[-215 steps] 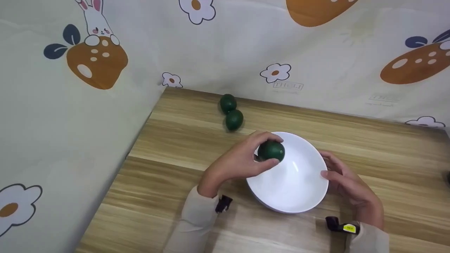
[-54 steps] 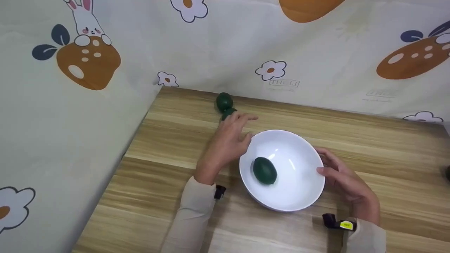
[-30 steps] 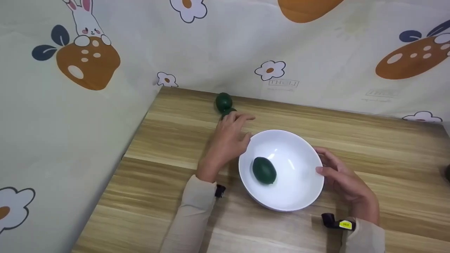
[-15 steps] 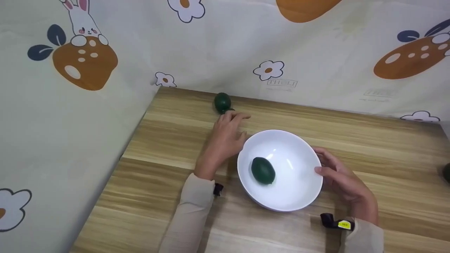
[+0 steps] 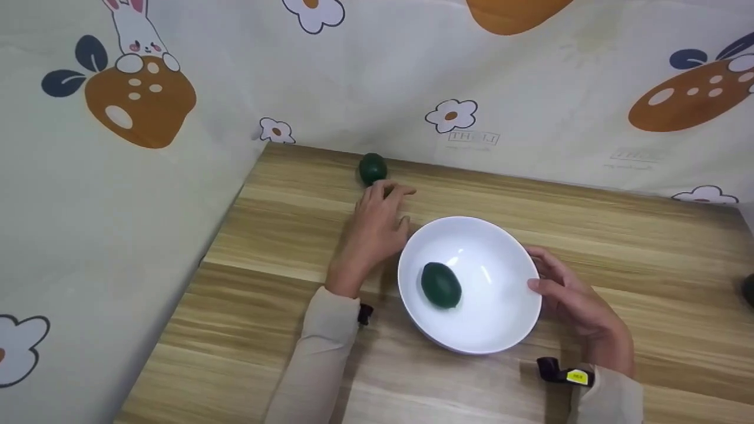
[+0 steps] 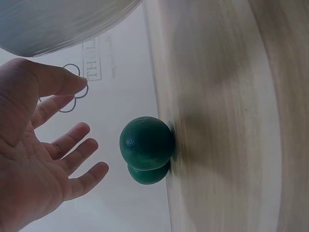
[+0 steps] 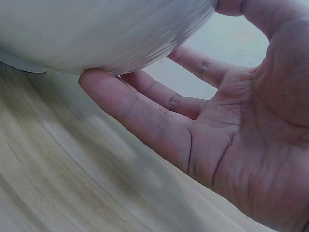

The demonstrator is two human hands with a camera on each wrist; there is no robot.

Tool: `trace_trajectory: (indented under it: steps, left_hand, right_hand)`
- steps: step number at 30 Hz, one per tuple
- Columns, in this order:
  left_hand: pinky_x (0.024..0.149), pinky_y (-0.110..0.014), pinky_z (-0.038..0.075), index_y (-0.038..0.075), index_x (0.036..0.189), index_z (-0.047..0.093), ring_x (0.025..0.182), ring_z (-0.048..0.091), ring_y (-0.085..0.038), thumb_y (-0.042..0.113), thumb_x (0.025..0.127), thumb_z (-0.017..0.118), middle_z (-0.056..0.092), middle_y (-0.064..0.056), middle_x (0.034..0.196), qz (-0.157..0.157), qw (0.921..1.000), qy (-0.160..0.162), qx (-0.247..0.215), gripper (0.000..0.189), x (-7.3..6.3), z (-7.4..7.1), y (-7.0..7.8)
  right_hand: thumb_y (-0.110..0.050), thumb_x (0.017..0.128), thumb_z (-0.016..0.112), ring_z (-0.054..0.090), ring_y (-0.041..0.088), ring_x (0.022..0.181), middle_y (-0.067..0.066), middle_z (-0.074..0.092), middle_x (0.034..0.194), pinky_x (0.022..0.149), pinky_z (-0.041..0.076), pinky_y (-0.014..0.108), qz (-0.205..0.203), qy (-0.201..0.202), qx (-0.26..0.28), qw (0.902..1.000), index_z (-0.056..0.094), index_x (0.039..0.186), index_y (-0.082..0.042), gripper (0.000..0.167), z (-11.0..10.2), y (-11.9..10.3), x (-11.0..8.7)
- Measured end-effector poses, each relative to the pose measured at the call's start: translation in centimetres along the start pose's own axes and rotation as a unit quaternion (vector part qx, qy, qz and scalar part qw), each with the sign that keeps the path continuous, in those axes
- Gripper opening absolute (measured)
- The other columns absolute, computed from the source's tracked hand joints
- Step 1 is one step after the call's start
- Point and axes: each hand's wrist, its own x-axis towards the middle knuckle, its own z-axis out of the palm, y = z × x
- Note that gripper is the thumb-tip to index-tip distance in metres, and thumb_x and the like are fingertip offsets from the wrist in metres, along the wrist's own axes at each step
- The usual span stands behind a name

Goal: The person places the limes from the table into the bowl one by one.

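A white bowl (image 5: 500,300) is tilted a little toward me, with one dark green lime (image 5: 440,285) in its left part. My right hand (image 5: 580,306) grips the bowl's right side, thumb on the rim; in the right wrist view its fingertips (image 7: 104,89) press the outer wall from below. My left hand (image 5: 374,229) hovers left of the bowl with loosely bent fingers and holds nothing. Beyond it lies a lime (image 5: 373,169); a nearer lime (image 6: 147,143) is mostly hidden by the hand in the head view. The left wrist view shows both limes apart from the fingers.
The wooden table (image 5: 253,235) meets a patterned cloth wall (image 5: 365,88) at the back and left. A dark green round thing (image 5: 749,288) is cut off at the right edge. Dark straps with small camera mounts (image 5: 365,315) sit at both wrists.
The lime my left hand held over the bowl earlier now lies inside it. That hand has gone back and left to the two limes. My right hand keeps its grip on the bowl.
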Motion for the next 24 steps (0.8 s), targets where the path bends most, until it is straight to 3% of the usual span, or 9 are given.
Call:
trace_trajectory:
  steps: [12,24]
  left_hand:
    - [0.125,-0.051,0.039,0.025,0.15,0.058,0.149,0.043,-0.03,0.019,0.1,0.069,0.044,-0.01,0.16,-0.015,0.9998,-0.007,0.006,0.051,0.4,0.4,-0.3]
    - [0.122,-0.054,0.041,0.021,0.148,0.06,0.148,0.046,-0.034,0.012,0.098,0.07,0.047,-0.013,0.158,-0.009,0.9998,0.016,-0.009,0.052,0.7,0.0,-1.4]
  right_hand:
    - [-0.003,0.106,0.048,0.069,0.015,0.116,-0.008,0.062,0.142,0.092,0.063,0.039,0.002,0.001,0.007,1.0,0.051,0.148,-0.027,0.049,0.3,0.1,0.1]
    - [-0.004,0.106,0.048,0.069,0.015,0.116,-0.009,0.062,0.141,0.091,0.063,0.038,0.0,0.005,-0.002,1.0,0.051,0.147,-0.028,0.048,0.1,0.0,-0.1]
